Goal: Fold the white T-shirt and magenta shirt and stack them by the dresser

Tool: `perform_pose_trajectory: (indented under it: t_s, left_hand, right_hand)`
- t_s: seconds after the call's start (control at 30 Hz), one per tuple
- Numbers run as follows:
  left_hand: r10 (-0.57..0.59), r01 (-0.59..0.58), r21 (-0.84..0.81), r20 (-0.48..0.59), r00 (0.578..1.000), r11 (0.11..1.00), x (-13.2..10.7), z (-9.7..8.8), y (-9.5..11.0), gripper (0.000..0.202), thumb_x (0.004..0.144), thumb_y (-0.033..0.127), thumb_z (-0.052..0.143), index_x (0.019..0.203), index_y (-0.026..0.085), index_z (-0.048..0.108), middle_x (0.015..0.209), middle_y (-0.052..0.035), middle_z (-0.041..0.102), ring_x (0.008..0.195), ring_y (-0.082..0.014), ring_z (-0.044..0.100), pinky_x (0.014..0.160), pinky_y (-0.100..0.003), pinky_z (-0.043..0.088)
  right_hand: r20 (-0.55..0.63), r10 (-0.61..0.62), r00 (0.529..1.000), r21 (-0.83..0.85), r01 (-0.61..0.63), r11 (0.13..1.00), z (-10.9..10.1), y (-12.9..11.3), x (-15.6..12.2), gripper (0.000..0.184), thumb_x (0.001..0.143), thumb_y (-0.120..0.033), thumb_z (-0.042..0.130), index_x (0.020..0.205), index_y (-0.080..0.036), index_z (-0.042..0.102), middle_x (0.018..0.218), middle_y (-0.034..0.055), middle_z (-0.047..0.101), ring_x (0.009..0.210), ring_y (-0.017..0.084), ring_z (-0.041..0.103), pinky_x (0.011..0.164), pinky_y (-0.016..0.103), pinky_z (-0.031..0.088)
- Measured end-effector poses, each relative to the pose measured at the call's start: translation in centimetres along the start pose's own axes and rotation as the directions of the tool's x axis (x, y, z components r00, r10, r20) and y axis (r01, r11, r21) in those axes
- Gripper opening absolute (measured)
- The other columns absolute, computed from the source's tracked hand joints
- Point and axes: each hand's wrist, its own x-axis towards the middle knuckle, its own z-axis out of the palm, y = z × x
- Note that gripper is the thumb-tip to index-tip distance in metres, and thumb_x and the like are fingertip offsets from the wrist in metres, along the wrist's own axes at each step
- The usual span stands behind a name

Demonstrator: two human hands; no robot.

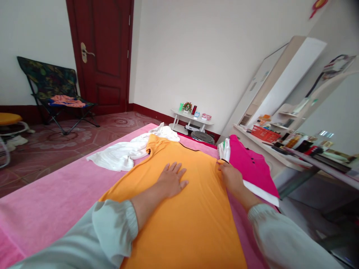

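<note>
An orange shirt (193,213) lies spread out over a pink bed cover (75,201), its dark-edged neckline at the far end. My left hand (171,180) rests flat on the upper middle of the shirt with its fingers spread. At the right shoulder of the shirt, my right hand (231,177) pinches the edge of the sleeve between thumb and fingers. Left of the shirt's far end is a crumpled white garment (120,151). Close to my right hand, a magenta shirt (249,164) lies folded on top of white cloth (262,193).
A dressing table (280,157) with a red basket (265,133) and bottles stands along the right. Beyond the bed is a low white stand (190,116) holding small items. At left are a folding chair (53,82), a yellow stool (9,118) and a closed dark red door (109,48).
</note>
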Motion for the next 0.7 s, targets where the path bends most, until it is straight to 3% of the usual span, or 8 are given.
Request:
perform_pose_trajectory:
  t_s: [0.13, 0.43, 0.7]
  left_hand:
    - [-0.009, 0.009, 0.005, -0.023, 1.000, 1.000, 0.2, 0.3, 0.1, 0.067, 0.091, 0.061, 0.019, 0.144, 0.023, 0.035, 0.154, -0.0083, 0.025, 0.142, -0.0297, 0.018, 0.114, -0.052, 0.013]
    - [-0.022, 0.022, -0.001, -0.038, 0.999, 1.000, 0.4, 0.8, -0.1, 0.066, 0.091, 0.061, 0.021, 0.144, 0.025, 0.035, 0.154, -0.0065, 0.024, 0.142, -0.0285, 0.017, 0.114, -0.051, 0.012]
    - [-0.014, 0.013, -0.017, -0.022, 1.000, 1.000, 0.4, 0.8, -0.2, 0.067, 0.091, 0.061, 0.019, 0.145, 0.025, 0.034, 0.155, -0.0064, 0.023, 0.143, -0.0282, 0.016, 0.114, -0.051, 0.012]
  right_hand:
    - [0.018, -0.086, 0.996, -0.301, 0.088, 0.950, 0.6, -0.5, 2.0, 0.030, 0.086, -0.013, 0.041, 0.099, -0.011, 0.069, 0.103, 0.0174, 0.066, 0.100, 0.031, 0.055, 0.080, 0.044, 0.039]
    - [0.122, -0.048, 0.991, -0.427, 0.096, 0.899, 2.1, -0.3, 3.6, 0.031, 0.085, -0.008, 0.041, 0.093, -0.008, 0.071, 0.095, 0.0192, 0.067, 0.099, 0.031, 0.052, 0.084, 0.044, 0.033]
    - [0.215, 0.103, 0.971, -0.514, 0.023, 0.857, 3.6, -2.0, 4.7, 0.029, 0.081, -0.006, 0.047, 0.097, -0.004, 0.071, 0.100, 0.0226, 0.066, 0.100, 0.034, 0.052, 0.086, 0.048, 0.033]
